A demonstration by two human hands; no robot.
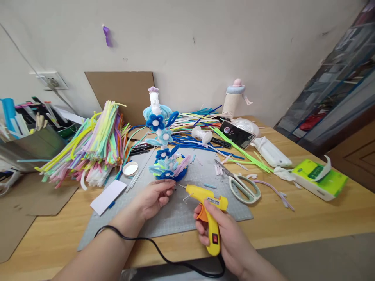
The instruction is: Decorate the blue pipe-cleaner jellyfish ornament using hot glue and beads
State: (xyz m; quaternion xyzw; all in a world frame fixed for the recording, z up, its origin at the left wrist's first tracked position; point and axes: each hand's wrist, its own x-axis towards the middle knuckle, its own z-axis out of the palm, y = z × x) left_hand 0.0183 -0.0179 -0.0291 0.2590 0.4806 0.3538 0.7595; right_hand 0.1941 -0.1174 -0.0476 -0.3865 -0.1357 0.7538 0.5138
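Observation:
My right hand (222, 230) is wrapped round the grip of a yellow hot glue gun (205, 192), with fingers at its orange trigger. Its nozzle points left at the fingertips of my left hand (156, 197). Those fingers are pinched together; whatever small thing they hold is too small to make out. Just beyond them stands an upright pipe-cleaner flower piece (164, 136), a white stem with dark and light blue flowers on a blue round base. A grey cutting mat (187, 222) lies beneath both hands.
Green-handled scissors (244, 189) lie right of the glue gun. A big bundle of pipe cleaners (99, 144), a white card (108, 197) and a round lid (130, 168) are at left. Behind are a ribbon spool (202, 134), phone (237, 133) and bottle (233, 99). The black cord (152, 242) crosses my left forearm.

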